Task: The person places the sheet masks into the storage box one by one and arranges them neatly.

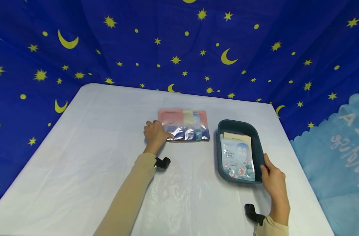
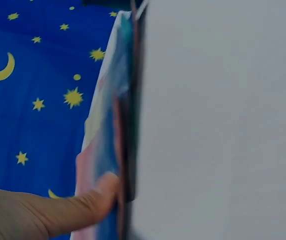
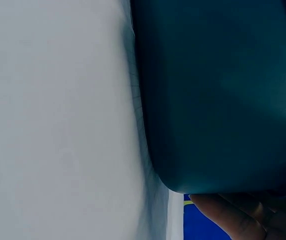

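Note:
My left hand (image 1: 156, 132) is at the left end of an overlapping row of flat sachets that look like sheet-mask packets. Its thumb (image 2: 85, 207) lies on the front packet (image 1: 172, 119), pink fading to shiny blue, while the other fingers are bent beside its left edge. Behind it, fanned to the right, are a cream-topped packet (image 1: 189, 123), a light-blue one (image 1: 197, 126) and another pink-and-blue one (image 1: 204, 126). My right hand (image 1: 274, 177) grips the right side of a dark green bin (image 1: 257, 150), thumb at the rim. Inside lie a pale-blue floral packet (image 1: 237, 160) and a cream packet (image 1: 237, 137).
A white covered table (image 1: 79, 157) lies under everything. Blue cloth (image 1: 156, 52) with yellow moons and stars hangs behind and at the sides. Light-blue scalloped fabric (image 1: 339, 164) with white lettering is on the right. Each wrist carries a black camera mount (image 1: 163, 163).

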Tool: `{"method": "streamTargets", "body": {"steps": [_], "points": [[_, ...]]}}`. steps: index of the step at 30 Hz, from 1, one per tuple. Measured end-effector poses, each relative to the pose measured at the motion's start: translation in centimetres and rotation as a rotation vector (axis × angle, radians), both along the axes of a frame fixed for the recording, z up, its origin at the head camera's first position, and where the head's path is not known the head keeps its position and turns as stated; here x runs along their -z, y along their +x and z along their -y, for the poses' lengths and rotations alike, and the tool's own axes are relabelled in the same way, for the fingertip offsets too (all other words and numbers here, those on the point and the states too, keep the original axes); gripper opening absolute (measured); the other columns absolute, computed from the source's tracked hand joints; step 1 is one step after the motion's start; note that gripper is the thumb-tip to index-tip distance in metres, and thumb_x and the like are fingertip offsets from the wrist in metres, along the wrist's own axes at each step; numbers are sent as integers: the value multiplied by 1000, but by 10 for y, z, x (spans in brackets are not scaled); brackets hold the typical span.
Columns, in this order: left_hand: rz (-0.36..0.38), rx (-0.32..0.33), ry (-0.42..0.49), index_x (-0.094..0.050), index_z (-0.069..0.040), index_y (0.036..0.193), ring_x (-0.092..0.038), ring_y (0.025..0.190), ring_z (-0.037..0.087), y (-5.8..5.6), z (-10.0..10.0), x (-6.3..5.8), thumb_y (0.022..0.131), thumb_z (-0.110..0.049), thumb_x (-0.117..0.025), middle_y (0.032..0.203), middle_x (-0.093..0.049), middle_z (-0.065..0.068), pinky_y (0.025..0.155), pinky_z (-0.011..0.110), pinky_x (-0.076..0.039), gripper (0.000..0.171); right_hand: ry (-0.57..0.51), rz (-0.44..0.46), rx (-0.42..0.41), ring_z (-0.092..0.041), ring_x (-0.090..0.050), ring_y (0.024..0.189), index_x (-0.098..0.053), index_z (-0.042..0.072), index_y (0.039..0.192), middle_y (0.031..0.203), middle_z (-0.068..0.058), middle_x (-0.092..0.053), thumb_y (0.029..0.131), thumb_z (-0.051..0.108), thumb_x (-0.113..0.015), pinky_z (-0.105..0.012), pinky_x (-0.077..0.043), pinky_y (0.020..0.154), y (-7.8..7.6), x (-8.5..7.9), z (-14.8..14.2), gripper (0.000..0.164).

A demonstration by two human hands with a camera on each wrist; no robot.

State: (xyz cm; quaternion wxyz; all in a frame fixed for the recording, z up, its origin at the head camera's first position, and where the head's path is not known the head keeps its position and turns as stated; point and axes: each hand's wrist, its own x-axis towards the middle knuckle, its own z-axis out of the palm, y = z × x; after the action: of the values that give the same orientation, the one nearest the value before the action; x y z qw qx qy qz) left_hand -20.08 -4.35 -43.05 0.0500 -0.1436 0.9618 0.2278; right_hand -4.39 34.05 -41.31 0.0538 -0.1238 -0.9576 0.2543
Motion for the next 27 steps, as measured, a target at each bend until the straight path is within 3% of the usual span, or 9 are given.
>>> {"method": "streamTargets", "body": {"steps": [3,7,10,15,17,19,21,24,27], "points": [[19,-23,32,-57,10,118,-56,104,41,-3,4,-3,61,-40,-92,113,-51,27,81,46,-54,84,-2,1,-3,-56,-39,129,-34,3,149,143,-31,-40,102,10,-43,-65,-33,105,0,1,1,48],[35,-31,144,-59,9,115,-57,105,44,-5,15,-5,63,-26,-92,114,-49,29,82,48,-55,71,0,-8,-7,-56,-40,128,-34,3,149,143,-31,-40,102,9,-43,-65,-34,104,1,2,0,48],[39,-34,221,-62,8,110,-61,103,45,-4,24,-7,67,-17,-89,113,-56,31,80,47,-57,57,6,-20,-10,-56,-40,128,-35,2,149,143,-31,-40,102,8,-43,-65,-35,104,1,2,-1,48],[44,-62,294,-65,6,95,-65,81,33,-6,35,-8,71,-10,-82,97,-68,24,68,41,-58,33,11,-20,-10,-55,-41,128,-35,2,149,143,-30,-41,102,8,-44,-65,-35,104,0,2,0,48],[39,-37,318,-67,4,86,-63,68,25,-6,39,-7,74,-9,-79,84,-70,20,62,36,-56,22,9,-13,-10,-55,-41,128,-35,3,149,143,-30,-41,102,9,-44,-65,-34,104,-1,2,0,48],[31,-10,432,-64,2,79,-61,56,16,-4,39,-9,78,-5,-74,70,-68,13,59,32,-55,12,7,-7,-7,-55,-41,128,-34,3,149,143,-30,-41,102,9,-44,-65,-34,105,-1,2,0,48],[28,21,609,-61,1,82,-62,50,12,0,34,-17,84,-2,-68,62,-64,11,60,32,-57,7,14,-9,-5,-55,-41,127,-35,3,149,143,-30,-41,102,9,-44,-65,-34,104,-1,1,-1,48],[2,28,911,-54,1,94,-66,49,13,7,19,-36,88,7,-58,63,-60,8,64,34,-60,10,12,-15,1,-54,-41,128,-36,3,149,143,-29,-41,101,8,-45,-64,-34,105,-1,1,-2,48],[-48,61,1109,-50,3,99,-66,50,14,15,-6,-58,88,12,-57,65,-58,10,61,32,-60,15,12,-18,0,-54,-41,128,-36,3,148,143,-29,-41,101,8,-45,-64,-34,105,0,1,-2,48]]}}
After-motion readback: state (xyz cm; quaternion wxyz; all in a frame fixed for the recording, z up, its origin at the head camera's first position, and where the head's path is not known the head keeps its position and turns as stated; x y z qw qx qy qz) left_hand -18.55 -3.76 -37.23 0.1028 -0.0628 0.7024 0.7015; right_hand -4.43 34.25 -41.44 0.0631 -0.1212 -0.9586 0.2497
